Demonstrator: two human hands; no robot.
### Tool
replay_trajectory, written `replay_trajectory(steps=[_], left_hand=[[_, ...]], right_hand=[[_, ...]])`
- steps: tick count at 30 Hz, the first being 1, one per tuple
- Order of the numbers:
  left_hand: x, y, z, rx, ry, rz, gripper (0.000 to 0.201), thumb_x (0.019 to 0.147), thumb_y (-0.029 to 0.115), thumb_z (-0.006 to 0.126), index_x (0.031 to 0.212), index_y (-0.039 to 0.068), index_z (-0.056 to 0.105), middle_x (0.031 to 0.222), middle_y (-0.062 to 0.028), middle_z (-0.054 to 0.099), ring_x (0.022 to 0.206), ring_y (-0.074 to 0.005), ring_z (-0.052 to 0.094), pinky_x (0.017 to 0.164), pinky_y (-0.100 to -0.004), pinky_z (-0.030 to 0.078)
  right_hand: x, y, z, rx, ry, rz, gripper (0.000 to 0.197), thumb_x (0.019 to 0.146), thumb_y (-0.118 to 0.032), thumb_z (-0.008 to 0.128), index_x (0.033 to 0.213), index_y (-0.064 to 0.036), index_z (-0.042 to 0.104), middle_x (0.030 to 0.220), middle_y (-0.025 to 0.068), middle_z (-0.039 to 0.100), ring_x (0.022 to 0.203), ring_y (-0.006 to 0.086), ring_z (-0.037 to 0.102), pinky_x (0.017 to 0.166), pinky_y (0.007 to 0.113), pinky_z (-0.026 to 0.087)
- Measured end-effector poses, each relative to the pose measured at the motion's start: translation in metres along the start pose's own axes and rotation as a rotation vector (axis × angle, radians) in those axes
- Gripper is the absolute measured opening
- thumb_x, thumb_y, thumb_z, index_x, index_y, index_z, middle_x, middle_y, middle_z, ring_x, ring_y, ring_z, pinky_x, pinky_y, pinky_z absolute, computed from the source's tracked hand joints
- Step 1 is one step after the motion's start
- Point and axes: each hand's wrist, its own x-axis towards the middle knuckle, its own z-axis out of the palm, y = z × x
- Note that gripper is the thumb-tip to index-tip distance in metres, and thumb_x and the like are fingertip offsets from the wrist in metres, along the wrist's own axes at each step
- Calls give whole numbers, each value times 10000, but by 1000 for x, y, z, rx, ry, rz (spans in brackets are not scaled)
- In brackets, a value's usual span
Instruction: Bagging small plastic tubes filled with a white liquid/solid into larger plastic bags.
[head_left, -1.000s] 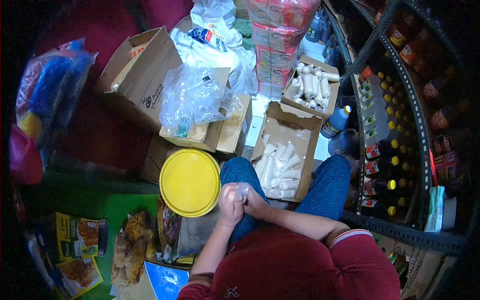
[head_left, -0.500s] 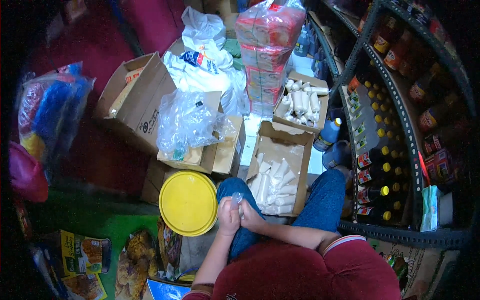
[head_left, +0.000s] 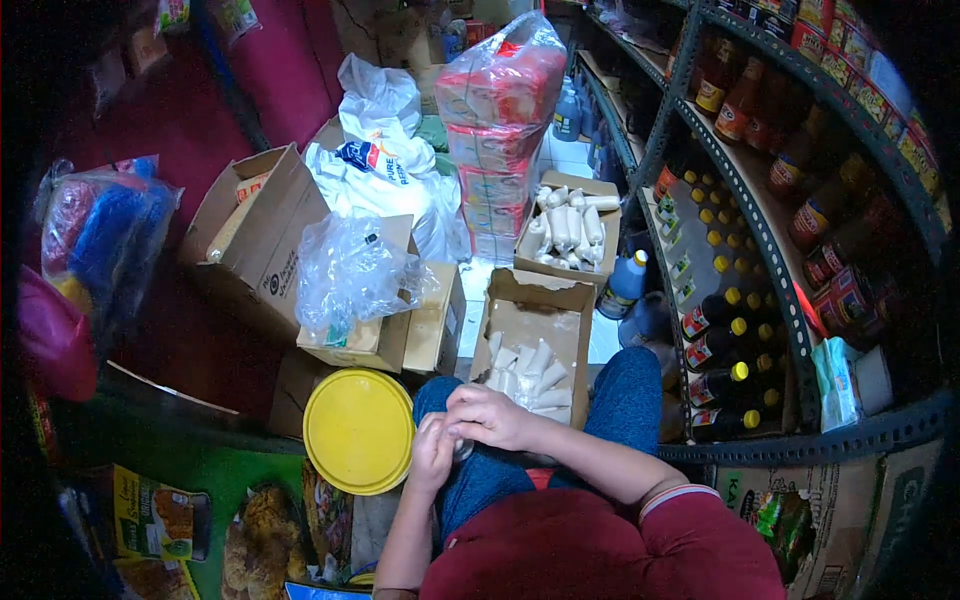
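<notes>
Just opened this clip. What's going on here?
A person in a maroon shirt has both bare hands together by their blue-clad left knee. The left hand is closed around what looks like a small clear plastic item, mostly hidden; the right hand meets it from above, its grip unclear. Just ahead, an open brown cardboard box holds white tubular packets. A round yellow lid is left of the knee.

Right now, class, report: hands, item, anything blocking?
Left hand touching right hand. Clear plastic between them, mostly hidden. White packets in open carton. Nothing visibly blocking; yellow lid close left.
</notes>
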Motion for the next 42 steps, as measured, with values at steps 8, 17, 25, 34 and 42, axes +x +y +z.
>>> replay_trajectory(steps=[8, 17, 25, 34, 42], left_hand=[[-18, -5, 16, -329, 165, 15, 699, 671, 149, 791, 1260, 12, 441, 1192, -120, 529, 1105, -244, 537, 959, -371, 428], [-7, -6, -13, -445, -104, -304, 828, 650, 175, 848, 1340, 8, 420, 1249, -90, 528, 1183, -196, 488, 1010, -355, 382], [50, 41, -38, -383, -135, -41, 324, 763, 158, 730, 1044, 26, 637, 1024, -18, 614, 996, -129, 563, 880, -297, 450], [43, 25, -21, -562, -241, -277, 164, 914, 144, 590, 968, 13, 673, 1024, -47, 631, 985, -138, 565, 889, -283, 430], [35, 2, -20, -644, -85, -277, 154, 857, 142, 662, 948, 27, 709, 1030, -48, 627, 1014, -162, 561, 897, -313, 432]], right_hand=[[48, -75, -21, -308, -67, -235, 121, 841, -172, 610, 890, -62, 600, 816, 75, 536, 835, 255, 554, 807, 393, 396], [25, -30, -2, -341, -150, -94, 97, 852, -171, 586, 864, -75, 581, 789, 76, 566, 798, 263, 578, 758, 402, 404], [54, -57, -32, -311, -123, -202, 151, 814, -92, 602, 962, -63, 616, 807, 93, 580, 795, 274, 569, 790, 381, 392], [17, 4, -20, 343, 44, 399, 185, 964, -172, 514, 981, -9, 601, 797, 9, 590, 710, 69, 560, 620, 246, 470], [32, -24, -9, -205, -6, 74, 134, 903, -179, 536, 943, -63, 592, 843, 112, 619, 801, 300, 593, 777, 382, 425]])
